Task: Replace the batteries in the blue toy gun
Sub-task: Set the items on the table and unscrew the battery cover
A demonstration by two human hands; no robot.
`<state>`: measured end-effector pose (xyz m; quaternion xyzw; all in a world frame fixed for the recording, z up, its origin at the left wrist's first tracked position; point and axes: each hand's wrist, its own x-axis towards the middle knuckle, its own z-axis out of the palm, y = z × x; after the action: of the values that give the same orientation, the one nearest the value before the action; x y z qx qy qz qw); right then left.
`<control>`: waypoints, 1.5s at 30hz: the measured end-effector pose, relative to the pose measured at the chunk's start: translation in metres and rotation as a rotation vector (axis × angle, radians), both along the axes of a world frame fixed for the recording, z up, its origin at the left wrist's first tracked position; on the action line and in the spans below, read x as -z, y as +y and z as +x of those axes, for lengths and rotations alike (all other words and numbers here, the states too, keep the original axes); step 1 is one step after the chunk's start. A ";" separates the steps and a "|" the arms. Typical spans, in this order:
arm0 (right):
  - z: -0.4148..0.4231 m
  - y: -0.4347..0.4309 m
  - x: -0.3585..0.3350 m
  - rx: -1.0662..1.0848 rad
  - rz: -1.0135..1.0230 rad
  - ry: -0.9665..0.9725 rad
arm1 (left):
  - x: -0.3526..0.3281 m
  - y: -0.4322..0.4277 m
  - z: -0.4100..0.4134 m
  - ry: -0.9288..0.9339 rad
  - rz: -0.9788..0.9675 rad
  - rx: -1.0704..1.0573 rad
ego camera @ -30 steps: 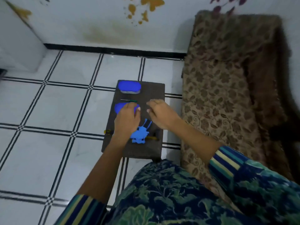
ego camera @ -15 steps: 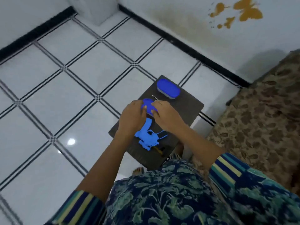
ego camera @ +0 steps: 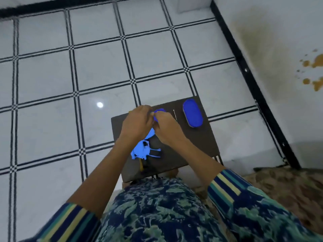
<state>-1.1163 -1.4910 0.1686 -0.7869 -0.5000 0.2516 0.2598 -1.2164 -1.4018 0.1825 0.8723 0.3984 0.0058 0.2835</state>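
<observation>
My two hands have drawn closer together since a moment ago. My left hand and right hand meet, fingers curled, at a blue oval piece by the far end of the blue toy gun, which lies on the dark worktop. Both seem to pinch that piece, though blur hides my fingertips. The gun looks like light, hard, slick plastic with thin, breakable struts; I judge its thicker body the safer hold.
</observation>
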 end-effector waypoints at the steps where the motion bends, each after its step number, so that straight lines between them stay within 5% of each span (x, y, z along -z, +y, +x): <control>1: -0.002 0.002 0.000 -0.017 0.009 0.019 | -0.001 -0.003 -0.003 0.000 0.006 -0.025; 6: -0.009 0.007 0.003 -0.121 0.006 0.029 | -0.001 -0.016 -0.028 -0.012 -0.005 -0.171; 15: 0.000 -0.009 0.043 -0.129 0.065 -0.090 | 0.041 -0.027 -0.041 0.023 0.058 -0.127; 32: 0.028 0.010 0.329 -0.092 0.246 -0.194 | 0.327 -0.023 -0.017 -0.178 0.298 -0.092; 39: 0.020 -0.001 0.347 -0.149 0.402 -0.293 | 0.339 -0.033 -0.020 -0.211 0.552 -0.042; 45: 0.002 -0.060 0.318 -0.120 0.480 -0.265 | 0.320 -0.085 -0.039 -0.270 0.588 -0.086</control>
<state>-1.1145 -1.5506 -0.1497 -0.6978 -0.6206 0.0359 0.3558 -1.2556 -1.4864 -0.1377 0.8905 0.3749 0.2483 0.0694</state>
